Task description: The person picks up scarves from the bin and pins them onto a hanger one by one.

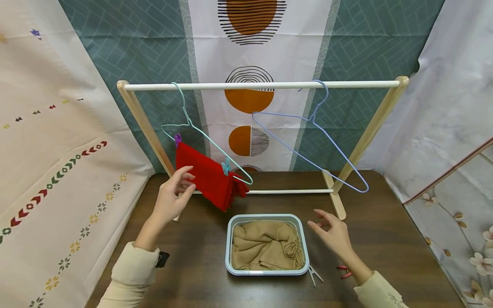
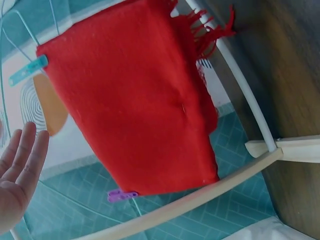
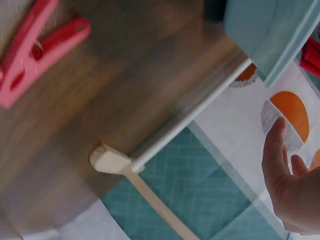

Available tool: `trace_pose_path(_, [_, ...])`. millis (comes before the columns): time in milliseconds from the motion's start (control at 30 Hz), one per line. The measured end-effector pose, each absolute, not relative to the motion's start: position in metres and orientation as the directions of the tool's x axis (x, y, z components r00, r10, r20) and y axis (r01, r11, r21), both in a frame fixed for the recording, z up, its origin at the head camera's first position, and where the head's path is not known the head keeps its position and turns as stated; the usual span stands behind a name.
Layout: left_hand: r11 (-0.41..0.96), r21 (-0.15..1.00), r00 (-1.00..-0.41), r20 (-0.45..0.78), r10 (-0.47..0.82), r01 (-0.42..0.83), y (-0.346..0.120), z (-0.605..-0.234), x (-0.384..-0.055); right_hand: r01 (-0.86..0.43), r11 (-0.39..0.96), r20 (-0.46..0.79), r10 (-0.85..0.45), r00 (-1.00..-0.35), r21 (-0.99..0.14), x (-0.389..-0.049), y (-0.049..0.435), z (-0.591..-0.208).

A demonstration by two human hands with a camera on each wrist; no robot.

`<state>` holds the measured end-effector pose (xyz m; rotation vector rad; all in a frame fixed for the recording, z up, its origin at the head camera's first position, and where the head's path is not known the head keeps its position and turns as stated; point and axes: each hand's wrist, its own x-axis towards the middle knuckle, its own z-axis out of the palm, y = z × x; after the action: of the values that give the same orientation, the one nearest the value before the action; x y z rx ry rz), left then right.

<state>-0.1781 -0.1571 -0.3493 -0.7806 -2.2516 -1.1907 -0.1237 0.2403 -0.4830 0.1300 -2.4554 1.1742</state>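
Note:
A folded red scarf [image 1: 204, 173] with fringe hangs from the green hanger [image 1: 209, 139], held by a purple clothespin [image 1: 177, 140] and a teal clothespin [image 1: 226, 167]. In front of the scarf my left hand [image 1: 173, 194] is raised, its fingers loosely bent around nothing; the left wrist view shows a gap between hand and cloth. My right hand [image 1: 332, 233] hovers just right of a grey-blue basin [image 1: 229, 246], fingers relaxed and holding nothing. Inside that basin lies a bunched tan scarf [image 1: 265, 246] with fringe. A blue hanger [image 1: 308, 164] hangs bare on the right of the rail.
The wooden rack has a white top rail [image 1: 262, 86] and a lower white bar [image 1: 289, 192]. On the dark table [image 1: 192, 273], a white clothespin [image 1: 313, 274] lies by the basin's corner, and a red clothespin [image 1: 345, 272] lies near the right wrist. Fabric drapes surround the table.

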Motion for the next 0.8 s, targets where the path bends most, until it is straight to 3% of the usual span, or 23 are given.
trace_pose_path(200, [0.455,0.545,-0.705,0.616,0.352,0.704,-0.148,-0.351,-0.172,-0.182,0.608,0.294,0.088,-0.952,-0.773,-0.123,0.237,-0.494])
trace_pose_path(367, [0.43,0.556,-0.702,0.591,0.397,0.711,-0.147,-0.374,-0.18,-0.025,0.506,0.068,0.067,-0.995,-0.862,-0.122,0.234,-0.502])
trace_pose_path(533, [0.417,0.546,-0.687,0.576,0.442,0.726,-0.143,-0.392,-0.184,0.135,0.363,-0.126,0.046,-0.991,-0.922,-0.121,0.231,-0.511])
trace_pose_path(800, [0.372,0.599,-0.691,0.482,0.539,0.709,-0.13,-0.406,-0.181,0.165,0.214,-0.188,-0.092,-0.978,-0.963,-0.12,0.231,-0.524])
